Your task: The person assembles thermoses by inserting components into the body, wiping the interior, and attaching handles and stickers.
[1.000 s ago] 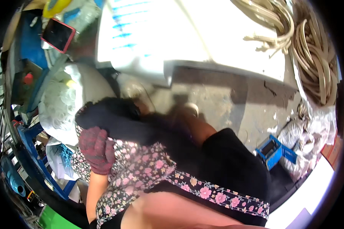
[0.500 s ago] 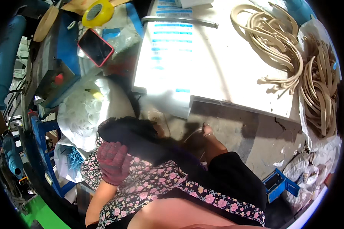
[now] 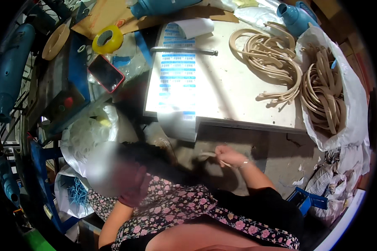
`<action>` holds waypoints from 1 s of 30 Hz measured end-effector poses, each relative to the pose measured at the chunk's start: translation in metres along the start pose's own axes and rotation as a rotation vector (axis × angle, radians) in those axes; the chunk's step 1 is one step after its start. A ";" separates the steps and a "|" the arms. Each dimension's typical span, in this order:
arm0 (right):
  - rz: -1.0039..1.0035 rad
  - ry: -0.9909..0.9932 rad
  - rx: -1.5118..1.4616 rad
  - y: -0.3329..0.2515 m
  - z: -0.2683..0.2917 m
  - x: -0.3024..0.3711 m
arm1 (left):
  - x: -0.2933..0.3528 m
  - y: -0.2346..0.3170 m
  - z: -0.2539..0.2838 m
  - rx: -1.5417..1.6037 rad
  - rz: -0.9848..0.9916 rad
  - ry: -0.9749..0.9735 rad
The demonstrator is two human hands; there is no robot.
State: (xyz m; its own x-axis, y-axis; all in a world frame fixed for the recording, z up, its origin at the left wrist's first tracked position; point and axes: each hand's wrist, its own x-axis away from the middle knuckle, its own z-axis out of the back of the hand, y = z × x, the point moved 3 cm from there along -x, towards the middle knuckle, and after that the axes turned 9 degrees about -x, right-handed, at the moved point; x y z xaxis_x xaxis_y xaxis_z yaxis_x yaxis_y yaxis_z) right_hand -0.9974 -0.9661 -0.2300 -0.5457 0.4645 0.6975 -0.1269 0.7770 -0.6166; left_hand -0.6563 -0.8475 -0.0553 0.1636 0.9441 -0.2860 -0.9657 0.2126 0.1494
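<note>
My right hand (image 3: pixel 230 157), bare and with a bracelet at the wrist, is out in front of the table's near edge. Its fingers are closed on a thin pale beige strap (image 3: pixel 208 154), whose far end fades into shadow. My left hand (image 3: pixel 134 186) wears a dark red knitted glove and is raised over my floral apron (image 3: pixel 176 196). A blurred whitish patch covers its left side, so its fingers do not show clearly. Beige straps (image 3: pixel 276 54) lie in a looped bundle on the white table (image 3: pixel 234 96). More fill a white sack (image 3: pixel 356 113) to the right.
A sheet of blue-and-white labels (image 3: pixel 178 79) lies under a metal bar (image 3: pixel 184 51) on the table and hangs over its edge. At left are a phone (image 3: pixel 106 73), a yellow tape roll (image 3: pixel 107 39) and a bag of clear rings (image 3: pixel 88 134). Blue cylindrical housings (image 3: pixel 165 5) stand behind.
My right hand now shows fully, turned with its fingers curled round the strap. My gloved left hand has shifted slightly right and down and become smeared. The view has tilted toward the table's far side.
</note>
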 end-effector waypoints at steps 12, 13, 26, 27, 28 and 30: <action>0.836 0.639 1.441 -0.233 -0.045 0.045 | 0.064 -0.055 0.048 -0.002 0.200 0.170; 0.979 0.721 1.485 -0.240 -0.052 0.037 | 0.089 -0.067 0.056 -0.093 0.255 0.249; 0.844 0.805 1.159 -0.439 -0.030 -0.171 | 0.306 -0.123 0.106 -0.155 1.213 0.208; 0.820 0.858 1.174 -0.436 -0.047 -0.175 | 0.325 -0.116 0.107 -0.143 1.304 0.200; 0.799 0.910 1.194 -0.434 -0.064 -0.179 | 0.342 -0.112 0.109 -0.124 1.344 0.170; 0.866 0.935 1.279 -0.433 -0.084 -0.184 | 0.360 -0.104 0.110 -0.090 1.423 0.182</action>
State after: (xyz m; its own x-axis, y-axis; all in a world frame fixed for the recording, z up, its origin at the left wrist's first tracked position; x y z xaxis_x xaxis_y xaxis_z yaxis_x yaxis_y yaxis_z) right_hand -0.7724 -1.3519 -0.0606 -0.2568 0.9290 -0.2666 -0.8291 -0.3535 -0.4332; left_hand -0.4746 -0.5020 -0.0698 -0.9547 0.2908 -0.0632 -0.2941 -0.8900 0.3483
